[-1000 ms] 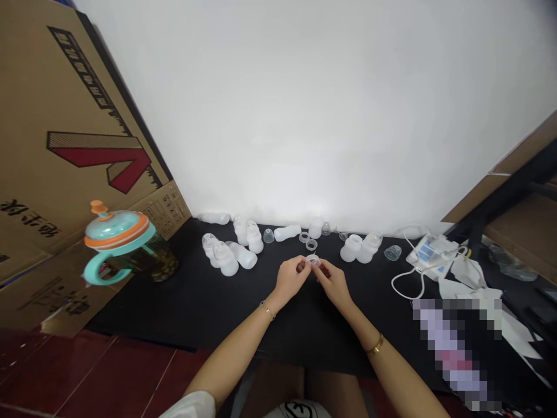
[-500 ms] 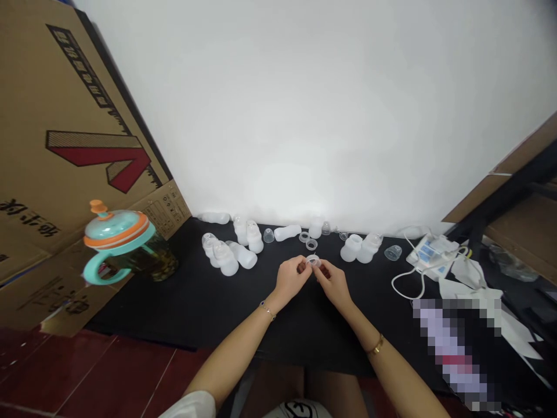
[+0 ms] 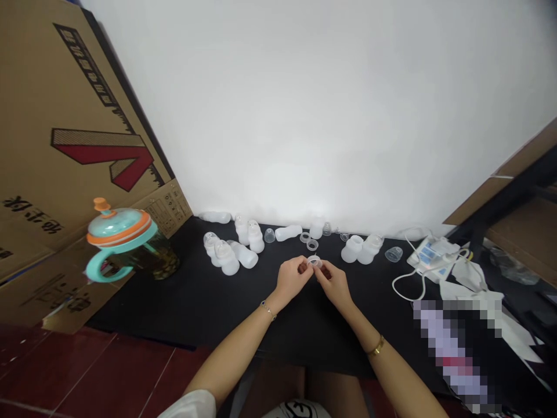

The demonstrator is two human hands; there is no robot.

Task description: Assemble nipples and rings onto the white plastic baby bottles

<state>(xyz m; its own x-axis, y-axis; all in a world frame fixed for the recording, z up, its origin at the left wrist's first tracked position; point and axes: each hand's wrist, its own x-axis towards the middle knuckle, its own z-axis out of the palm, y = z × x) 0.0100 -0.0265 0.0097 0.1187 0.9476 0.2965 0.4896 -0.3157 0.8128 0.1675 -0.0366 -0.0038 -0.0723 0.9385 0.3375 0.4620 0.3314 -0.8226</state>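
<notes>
Between my two hands, above the black table (image 3: 243, 302), is a white bottle collar ring (image 3: 314, 259). My left hand (image 3: 294, 275) pinches its left side, and my right hand (image 3: 334, 284) pinches its right side. Something small and pale shows inside the ring, perhaps a nipple, but the fingers partly hide it. Just beyond my hands lie a loose collar ring (image 3: 312, 245) and another ring (image 3: 304, 237). Behind them stands an open white baby bottle (image 3: 317, 228), with a clear cap (image 3: 326, 229) beside it.
Capped baby bottles (image 3: 227, 259) stand in a group at left, near a lying bottle (image 3: 289, 233). More bottles (image 3: 352, 249) and a clear cap (image 3: 394, 253) are at right. A teal-handled jug (image 3: 119, 244) stands far left by a cardboard box (image 3: 35, 116). A white power strip (image 3: 433, 255) with cables lies right.
Both hands keep the ring at nearly the same spot, with little visible finger movement. The whole view has shifted very slightly.
</notes>
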